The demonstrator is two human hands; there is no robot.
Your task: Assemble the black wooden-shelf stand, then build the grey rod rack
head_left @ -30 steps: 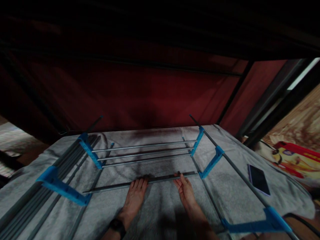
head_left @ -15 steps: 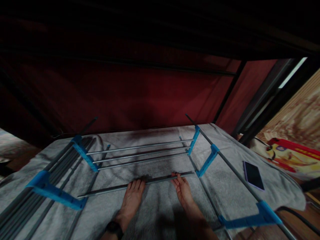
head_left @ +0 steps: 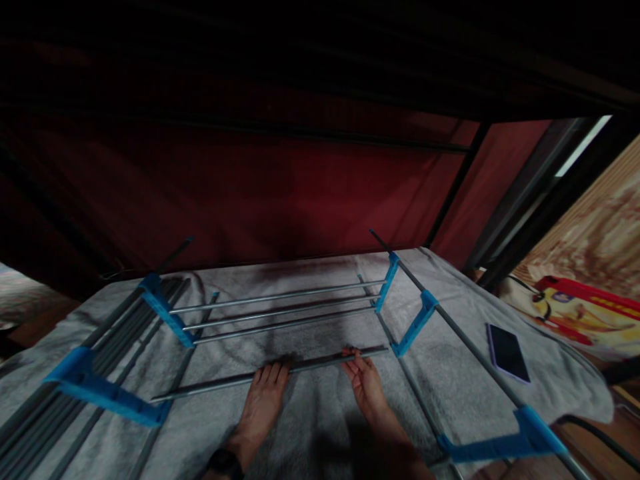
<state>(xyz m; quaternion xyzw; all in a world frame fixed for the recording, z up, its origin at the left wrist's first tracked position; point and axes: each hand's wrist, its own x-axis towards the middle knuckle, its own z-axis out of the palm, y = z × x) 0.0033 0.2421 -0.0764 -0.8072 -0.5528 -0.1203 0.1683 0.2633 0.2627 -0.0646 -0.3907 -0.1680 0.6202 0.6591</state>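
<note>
A grey metal rod [head_left: 220,385] lies crosswise low over the blanket, between the two sides of a rack frame. My left hand [head_left: 266,399] has its fingers curled over the rod's middle, palm down. Toward its right end, my right hand [head_left: 367,385] grips the rod between thumb and fingers. The rod's left end is by a blue plastic bracket [head_left: 103,390]; whether they touch I cannot tell. Its right end stops short of another blue bracket [head_left: 416,325]. Beyond the hands, three thin crossbars [head_left: 280,312] span the frame's far brackets.
Several loose grey tubes [head_left: 65,400] lie along the left side. A phone [head_left: 509,353] rests on the grey blanket [head_left: 465,387] at right, outside a long side tube [head_left: 465,337]. Near the front right is another blue bracket [head_left: 505,445]. A red curtain [head_left: 280,193] hangs behind.
The rod's left end and the left side of the frame have shifted slightly left. Both hands keep nearly the same place and grip on the rod.
</note>
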